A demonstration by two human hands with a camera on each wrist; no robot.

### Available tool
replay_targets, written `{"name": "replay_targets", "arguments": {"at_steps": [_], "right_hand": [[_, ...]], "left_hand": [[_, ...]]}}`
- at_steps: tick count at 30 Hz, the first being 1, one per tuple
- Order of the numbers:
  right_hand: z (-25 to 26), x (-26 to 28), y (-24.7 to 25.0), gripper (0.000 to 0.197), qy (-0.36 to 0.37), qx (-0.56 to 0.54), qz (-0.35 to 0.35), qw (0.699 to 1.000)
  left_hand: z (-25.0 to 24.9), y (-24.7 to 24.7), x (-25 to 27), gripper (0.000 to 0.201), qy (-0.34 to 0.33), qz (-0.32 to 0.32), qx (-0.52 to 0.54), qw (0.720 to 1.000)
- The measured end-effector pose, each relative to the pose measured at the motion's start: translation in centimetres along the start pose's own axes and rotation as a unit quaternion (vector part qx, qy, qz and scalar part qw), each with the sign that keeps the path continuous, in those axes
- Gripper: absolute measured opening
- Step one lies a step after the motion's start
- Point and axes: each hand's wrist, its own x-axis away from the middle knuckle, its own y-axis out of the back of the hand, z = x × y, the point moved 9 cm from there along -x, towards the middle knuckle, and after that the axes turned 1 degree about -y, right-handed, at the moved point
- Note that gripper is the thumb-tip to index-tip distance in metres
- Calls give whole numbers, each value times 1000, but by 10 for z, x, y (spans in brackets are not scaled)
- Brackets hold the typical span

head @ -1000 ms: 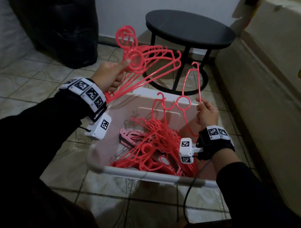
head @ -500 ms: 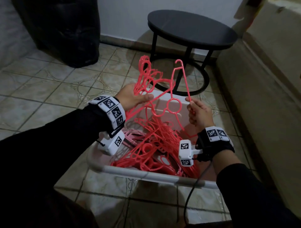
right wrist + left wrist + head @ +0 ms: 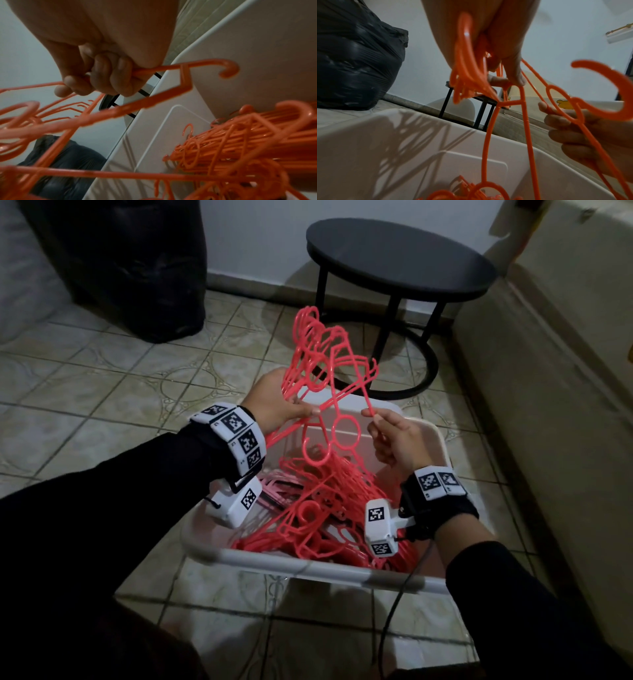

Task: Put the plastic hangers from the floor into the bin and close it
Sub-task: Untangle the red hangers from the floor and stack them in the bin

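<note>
A white plastic bin (image 3: 308, 568) stands on the tiled floor, holding a tangled heap of coral-red hangers (image 3: 325, 508) and some pale pink ones (image 3: 274, 491). My left hand (image 3: 277, 405) grips a bunch of red hangers (image 3: 318, 354) above the bin's far side, hooks pointing up. My right hand (image 3: 394, 436) holds a single red hanger (image 3: 342, 433) by its arm, its hook hanging down over the bin. In the left wrist view my left hand (image 3: 505, 75) pinches the bunch (image 3: 467, 70). In the right wrist view my right hand (image 3: 102, 79) curls round the hanger's bar (image 3: 163, 69).
A round black side table (image 3: 400, 261) stands just beyond the bin. A black bag (image 3: 130, 268) sits at the back left. A beige sofa or mattress edge (image 3: 548, 405) runs along the right. No lid is in view.
My left hand has brought its bunch of hangers down and rightwards from high on the left to just above the bin. My right hand's hanger has swung so its hook hangs down.
</note>
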Motion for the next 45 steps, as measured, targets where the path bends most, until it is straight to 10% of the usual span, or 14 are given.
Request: {"name": "replay_targets", "arguments": {"at_steps": [8, 19, 24, 30, 37, 42, 45], "right_hand": [[-14, -9, 27, 25, -43, -177, -137, 974], [-51, 2, -53, 27, -182, -298, -84, 933], [-63, 11, -73, 39, -208, -104, -36, 972], [-42, 7, -80, 30, -130, -133, -31, 982], [-49, 0, -61, 15, -110, 53, -30, 992], [-56, 18, -78, 15, -59, 309, 196, 929], [-51, 22, -81, 14, 10, 363, 219, 906]], "left_hand": [[15, 2, 3, 8, 49, -8, -18, 999], [-3, -31, 14, 51, 10, -3, 59, 998], [4, -30, 17, 41, 37, 0, 80, 996], [3, -30, 21, 13, 46, 12, 62, 997], [0, -11, 8, 31, 64, -24, 27, 997], [1, 1, 3, 35, 78, -44, 87, 992], [5, 7, 0, 32, 93, -43, 126, 987]]}}
